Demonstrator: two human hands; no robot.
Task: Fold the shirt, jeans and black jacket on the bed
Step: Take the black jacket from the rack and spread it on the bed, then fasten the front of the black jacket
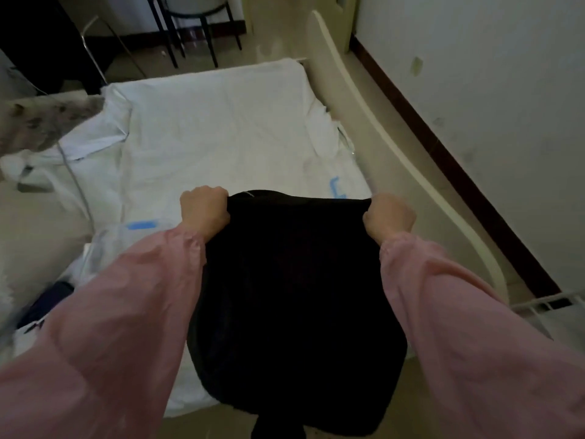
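Note:
A black jacket (pixel 294 296) hangs stretched between my two hands over the near end of the bed (pixel 221 122). My left hand (pixel 204 207) grips its upper left edge in a fist. My right hand (pixel 391 213) grips the upper right edge the same way. The jacket's lower part droops past the mattress edge toward the floor. A dark garment (pixel 47 299) lies partly hidden under my left sleeve at the bed's left side; I cannot tell which one it is. A white shirt-like cloth (pixel 91 144) lies crumpled at the far left of the bed.
The bed has a white sheet with blue marks (pixel 142 224) and a cream side rail (pixel 380 128) on the right. A grey patterned cloth (pixel 41 122) and a cable (pixel 74 179) lie at the left. Black chair legs (pixel 190 36) stand beyond the bed; a wall runs along the right.

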